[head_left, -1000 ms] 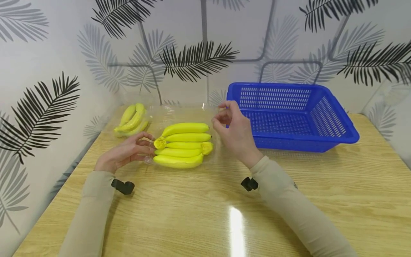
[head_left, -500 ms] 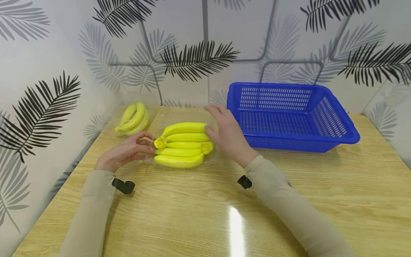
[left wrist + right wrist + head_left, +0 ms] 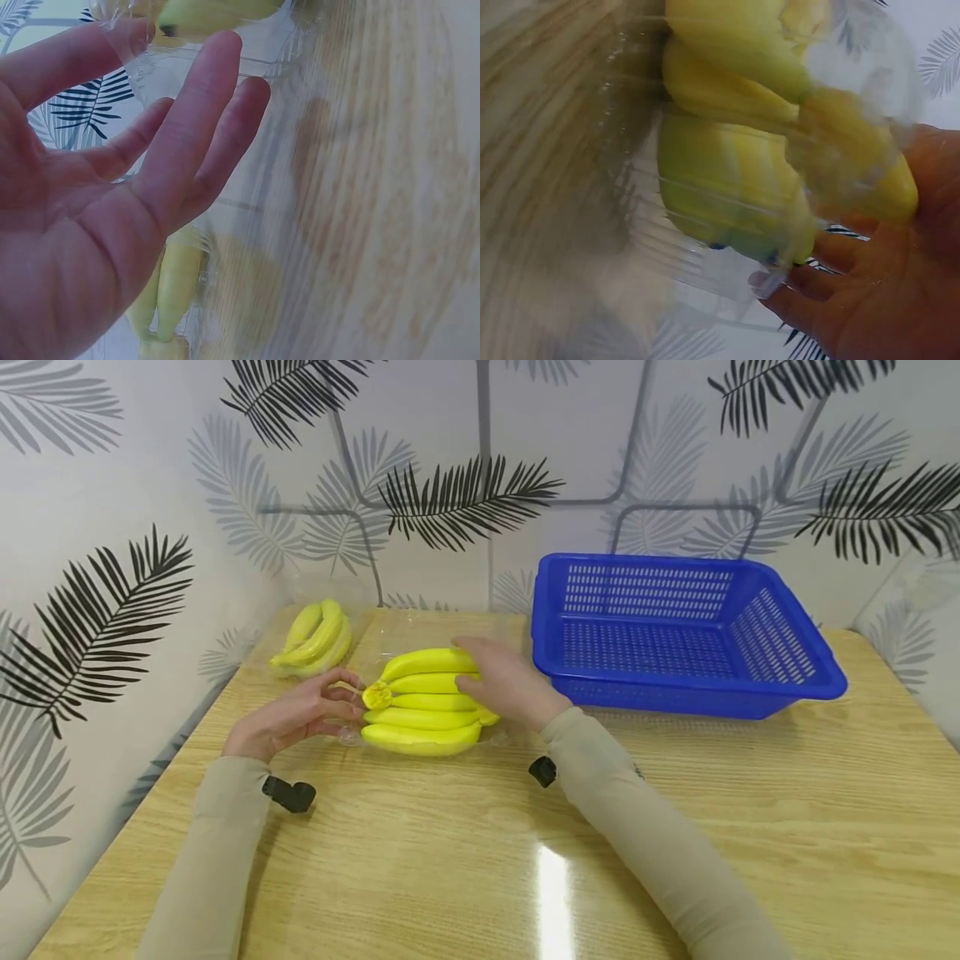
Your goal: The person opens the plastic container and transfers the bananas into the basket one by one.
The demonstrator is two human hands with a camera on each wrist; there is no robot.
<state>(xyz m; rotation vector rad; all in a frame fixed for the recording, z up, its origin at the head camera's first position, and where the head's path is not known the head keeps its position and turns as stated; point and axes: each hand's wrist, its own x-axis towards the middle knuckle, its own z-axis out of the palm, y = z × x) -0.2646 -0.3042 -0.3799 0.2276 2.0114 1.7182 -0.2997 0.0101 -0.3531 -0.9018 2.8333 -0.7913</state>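
Note:
A clear plastic container (image 3: 259,67) holds two bunches of yellow bananas (image 3: 420,718) in the middle of the table, their stems at opposite ends. My left hand (image 3: 303,714) is at its left side, fingertips right at the rim, fingers loosely extended. The left wrist view shows the same hand (image 3: 127,165) with nothing enclosed by the fingers. Over the right end of the bananas reaches my right hand (image 3: 510,685), thumb and fingers spread across the upper ones and covering their tips. In the right wrist view its fingers extend behind the container's edge.
A second clear container with bananas (image 3: 318,639) stands at the back left. An open blue plastic basket (image 3: 690,681) sits at the back right. Both are near the patterned wall (image 3: 442,427), on the wooden table (image 3: 420,852).
My right hand has moved left and down from the container's back right corner onto the bananas, and the clear lid there no longer stands raised. My left hand has stayed in place.

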